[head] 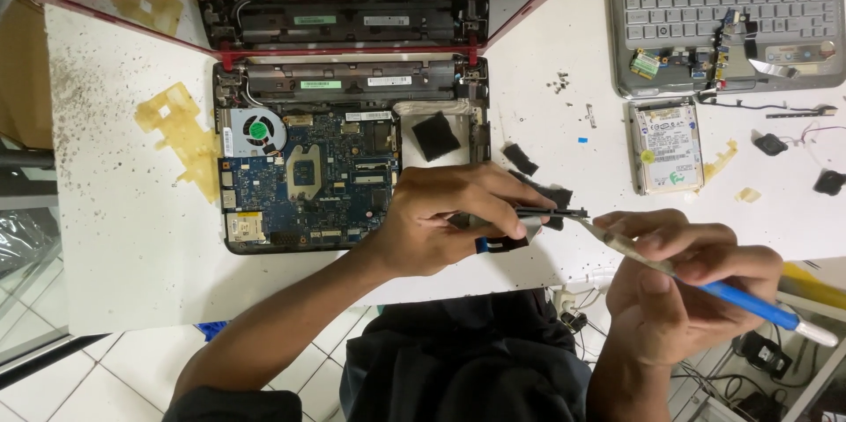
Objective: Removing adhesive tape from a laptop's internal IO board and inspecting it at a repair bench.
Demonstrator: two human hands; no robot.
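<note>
Head view: left hand pinches a black part steady while right hand, at four o'clock, grips a blue-handled tool against it.

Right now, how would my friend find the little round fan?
Start at the opened red laptop on the white table. Look at the top left corner of its blue circuit board. The fan sits there, the only round part, with a green middle.

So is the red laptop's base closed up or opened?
Opened. The red laptop has no keyboard cover over its base: the blue circuit board and round fan lie exposed, and the lid is folded back flat.
</note>
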